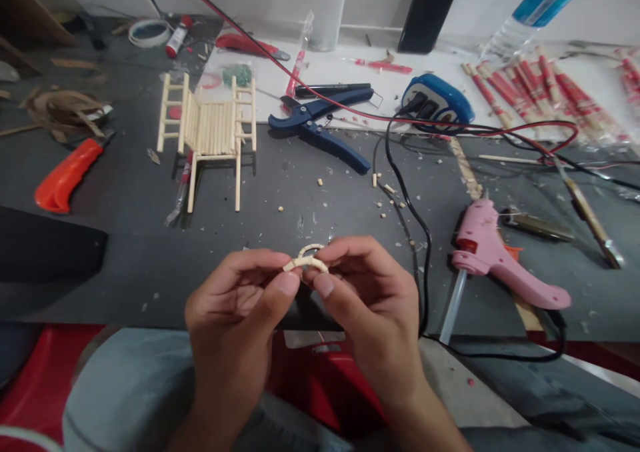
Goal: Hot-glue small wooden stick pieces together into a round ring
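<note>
Between my fingertips, near the table's front edge, is a small curved piece made of short pale wooden stick segments point(313, 263). My left hand point(245, 299) pinches its left end between thumb and fingers. At the other end my right hand point(375, 299) pinches it the same way. A second thin arc shows just behind the front one; whether the two are joined I cannot tell. Beyond my hands, a little to the left, stands a miniature chair of pale sticks point(213, 129) with ladder-like sides.
Blue cutters point(320, 129) lie behind my hands, near small stick offcuts point(387, 189). A pink glue gun point(500, 252) rests at right, its black cable beside my right hand. An orange-handled tool point(70, 175) lies left. Red-wrapped stick bundles point(550, 92) and a water bottle point(540, 12) are at back right.
</note>
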The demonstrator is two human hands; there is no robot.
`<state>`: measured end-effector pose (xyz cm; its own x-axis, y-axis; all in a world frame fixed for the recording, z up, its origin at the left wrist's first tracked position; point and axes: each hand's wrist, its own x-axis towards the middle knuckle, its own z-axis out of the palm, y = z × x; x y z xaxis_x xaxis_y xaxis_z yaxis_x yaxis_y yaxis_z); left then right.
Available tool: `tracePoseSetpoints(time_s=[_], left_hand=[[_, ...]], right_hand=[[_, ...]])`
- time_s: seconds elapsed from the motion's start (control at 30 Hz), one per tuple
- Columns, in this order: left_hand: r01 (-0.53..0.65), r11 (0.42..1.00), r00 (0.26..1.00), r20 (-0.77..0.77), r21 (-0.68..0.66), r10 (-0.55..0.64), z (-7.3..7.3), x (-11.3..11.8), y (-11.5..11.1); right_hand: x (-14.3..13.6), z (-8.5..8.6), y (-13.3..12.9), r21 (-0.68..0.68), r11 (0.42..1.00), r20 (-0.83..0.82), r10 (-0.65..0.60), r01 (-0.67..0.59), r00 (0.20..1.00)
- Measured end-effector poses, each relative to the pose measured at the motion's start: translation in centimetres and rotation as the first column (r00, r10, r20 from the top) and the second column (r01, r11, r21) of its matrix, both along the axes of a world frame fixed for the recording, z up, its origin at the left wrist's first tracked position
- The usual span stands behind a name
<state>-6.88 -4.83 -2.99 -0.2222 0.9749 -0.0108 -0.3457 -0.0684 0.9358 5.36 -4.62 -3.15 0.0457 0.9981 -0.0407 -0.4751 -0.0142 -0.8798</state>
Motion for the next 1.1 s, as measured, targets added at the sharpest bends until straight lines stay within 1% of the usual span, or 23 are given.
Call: tracePoseSetpoints(time_s=[0.07,0.13,0.2,0.23,0.3,0.37,0.43,0.47,0.53,0.6,0.7,0.8,0.93,1.1], left_hand=[[0.000,1.000,0.999,-0.033,0.001,0.000,-0.2,-0.1,-0.1],[0.002,1.000,0.995,-0.096,0.012,-0.001,-0.2,-0.4,-0.3],[-0.020,0.998,0.977,-0.210,0.059,0.032,0.0,-0.7,-0.5],[-0.046,0.995,0.955,-0.289,0.090,0.070,0.2,-0.8,-0.6],[-0.117,0.982,0.872,-0.458,0.151,0.174,0.5,-1.2,-0.7],[-0.166,0.967,0.752,-0.610,0.192,0.250,0.7,-1.5,-0.7],[-0.142,0.968,0.639,-0.727,0.209,0.251,0.6,-1.8,-0.6],[-0.109,0.972,0.594,-0.771,0.206,0.230,0.5,-1.9,-0.6],[-0.039,0.980,0.508,-0.841,0.196,0.188,0.2,-1.9,-0.4],[0.016,0.981,0.430,-0.887,0.195,0.169,-0.2,-1.9,-0.2],[0.073,0.974,0.333,-0.926,0.215,0.179,-0.6,-1.7,0.1],[0.089,0.972,0.264,-0.946,0.219,0.189,-1.0,-1.6,0.2],[0.103,0.974,0.215,-0.961,0.200,0.175,-1.3,-1.6,0.3],[0.105,0.974,0.196,-0.964,0.200,0.177,-1.3,-1.6,0.2]], right_hand=[[-0.1,0.2,0.1,-0.026,0.999,0.028,-0.024,0.025,0.999],[0.0,0.4,0.2,-0.056,0.995,0.092,-0.071,0.076,0.993],[0.2,0.7,0.4,-0.071,0.986,0.214,-0.130,0.148,0.968],[0.4,0.8,0.5,-0.060,0.981,0.293,-0.157,0.182,0.943],[0.9,0.9,0.7,-0.001,0.973,0.470,-0.205,0.232,0.859],[1.4,0.9,0.9,0.087,0.966,0.634,-0.243,0.244,0.735],[1.7,0.8,1.1,0.157,0.964,0.746,-0.257,0.213,0.614],[1.8,0.7,1.3,0.177,0.966,0.782,-0.254,0.188,0.569],[1.9,0.5,1.6,0.187,0.973,0.829,-0.230,0.134,0.511],[1.9,0.3,1.8,0.188,0.978,0.862,-0.211,0.095,0.462],[1.7,0.0,2.1,0.181,0.980,0.895,-0.199,0.083,0.400],[1.6,-0.2,2.2,0.159,0.983,0.907,-0.183,0.093,0.379],[1.6,-0.4,2.2,0.164,0.983,0.916,-0.184,0.087,0.357],[1.8,-0.5,2.1,0.181,0.981,0.917,-0.192,0.064,0.350]])
